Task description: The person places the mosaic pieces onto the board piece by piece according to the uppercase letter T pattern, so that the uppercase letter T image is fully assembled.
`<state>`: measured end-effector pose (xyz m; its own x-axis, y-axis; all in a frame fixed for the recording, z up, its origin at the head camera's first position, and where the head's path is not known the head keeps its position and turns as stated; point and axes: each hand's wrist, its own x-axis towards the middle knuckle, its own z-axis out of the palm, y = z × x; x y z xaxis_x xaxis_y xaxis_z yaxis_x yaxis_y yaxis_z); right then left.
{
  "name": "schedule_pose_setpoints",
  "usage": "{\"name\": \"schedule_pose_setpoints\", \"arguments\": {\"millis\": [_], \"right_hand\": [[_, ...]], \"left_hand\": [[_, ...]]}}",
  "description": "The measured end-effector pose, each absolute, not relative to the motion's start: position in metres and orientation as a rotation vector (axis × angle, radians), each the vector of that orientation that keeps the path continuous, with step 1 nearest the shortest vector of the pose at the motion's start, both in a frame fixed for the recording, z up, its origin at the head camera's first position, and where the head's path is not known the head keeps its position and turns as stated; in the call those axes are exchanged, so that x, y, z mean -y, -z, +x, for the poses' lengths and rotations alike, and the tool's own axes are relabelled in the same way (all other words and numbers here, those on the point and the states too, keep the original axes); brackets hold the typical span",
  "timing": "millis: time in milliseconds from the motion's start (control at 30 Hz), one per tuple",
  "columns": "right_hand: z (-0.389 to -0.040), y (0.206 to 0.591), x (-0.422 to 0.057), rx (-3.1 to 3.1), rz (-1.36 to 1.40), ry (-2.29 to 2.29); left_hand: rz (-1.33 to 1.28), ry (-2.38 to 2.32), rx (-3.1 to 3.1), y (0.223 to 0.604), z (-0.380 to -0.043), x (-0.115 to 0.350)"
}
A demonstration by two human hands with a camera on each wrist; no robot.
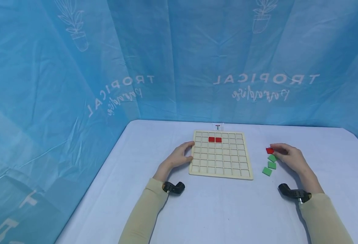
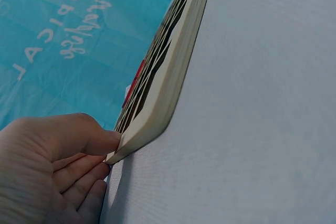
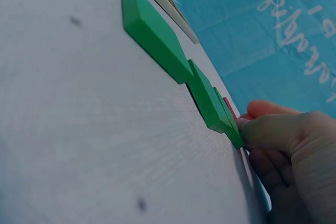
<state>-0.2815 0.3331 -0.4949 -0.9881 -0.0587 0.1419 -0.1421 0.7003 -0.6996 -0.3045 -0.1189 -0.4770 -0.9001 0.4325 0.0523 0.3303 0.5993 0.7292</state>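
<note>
A pale wooden grid board (image 1: 221,177) lies on the table, with two red square tiles (image 1: 214,139) side by side in its second row. My left hand (image 1: 179,155) rests at the board's left edge, thumb and fingers spread apart along it; in the left wrist view the thumb (image 2: 105,141) touches the rim. To the right of the board, my right hand (image 1: 290,157) pinches a red tile (image 1: 269,150) by its edges at table level. Three green tiles (image 1: 271,165) lie in a staggered row just below it, the closest near my thumb. In the right wrist view my hand mostly hides the red tile.
A small printed card (image 1: 218,127) with a coloured grid pattern lies behind the board's far edge. White cloth (image 1: 215,210) covers the table. Blue printed curtains (image 1: 191,61) hang behind the table and along its left side. Each wrist wears a black strap device (image 1: 174,187).
</note>
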Motion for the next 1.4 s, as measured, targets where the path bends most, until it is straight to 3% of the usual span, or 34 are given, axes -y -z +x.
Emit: {"name": "schedule_pose_setpoints", "arguments": {"millis": [433,733,1000,1067,1300,1400], "right_hand": [[-0.277,0.461,-0.33,2.704,-0.009,-1.291],[-0.351,0.501,-0.345,2.619,0.087,-1.225],[-0.379,0.502,-0.297,2.595,0.17,-1.298],[-0.381,0.5,-0.285,2.581,0.204,-1.328],[-0.336,0.433,-0.22,2.624,0.267,-1.497],[-0.34,0.435,-0.208,2.627,0.284,-1.513]], "left_hand": [[0.632,-1.191,-2.685,0.477,-0.301,0.12],[0.629,-1.168,-2.705,0.477,-0.302,0.119],[0.642,-1.177,-2.692,0.477,-0.305,0.118],[0.647,-1.18,-2.687,0.477,-0.304,0.118],[0.63,-1.183,-2.677,0.476,-0.303,0.118],[0.639,-1.181,-2.678,0.475,-0.303,0.119]]}}
